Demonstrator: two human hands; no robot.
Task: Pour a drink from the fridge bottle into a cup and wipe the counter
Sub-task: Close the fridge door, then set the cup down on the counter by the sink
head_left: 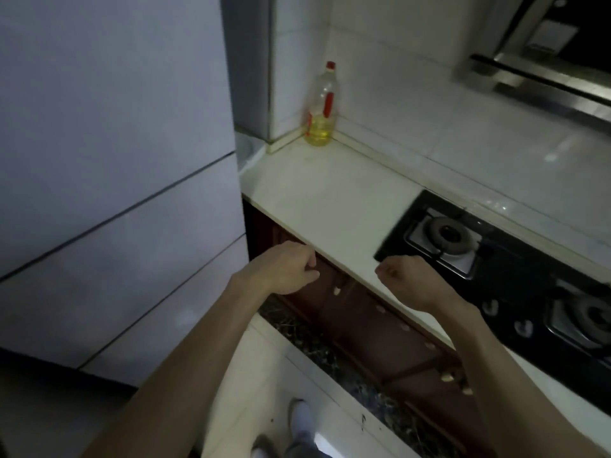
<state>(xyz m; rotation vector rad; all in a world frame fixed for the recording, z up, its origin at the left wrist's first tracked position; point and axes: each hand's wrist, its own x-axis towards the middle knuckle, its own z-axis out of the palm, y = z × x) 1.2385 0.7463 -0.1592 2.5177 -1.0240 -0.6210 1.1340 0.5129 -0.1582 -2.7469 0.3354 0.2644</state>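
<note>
This is a dim kitchen with a white tiled wall at the back. A pale cream stone desk runs along the wall. A tall pale grey fridge stands at the left end of the desk, and its doors are closed.

In the far corner of the desk, close to the wall, stands a clear plastic bottle with a red cap. It is upright and has a little yellow liquid at the bottom. A black glass gas stove is set into the desk on the right. A shiny steel cooker hood hangs above it. Dark brown wooden cupboard doors with small pale knobs sit under the desk.

The person stands facing the desk with both bare arms held out. The left hand is in front of the desk's front edge, near the fridge. Its fingers are curled into a fist with nothing in it. The right hand is over the front edge of the desk, just beside the near corner of the stove. It is curled up too and holds nothing.

A white shoe shows on the pale floor below.
</note>
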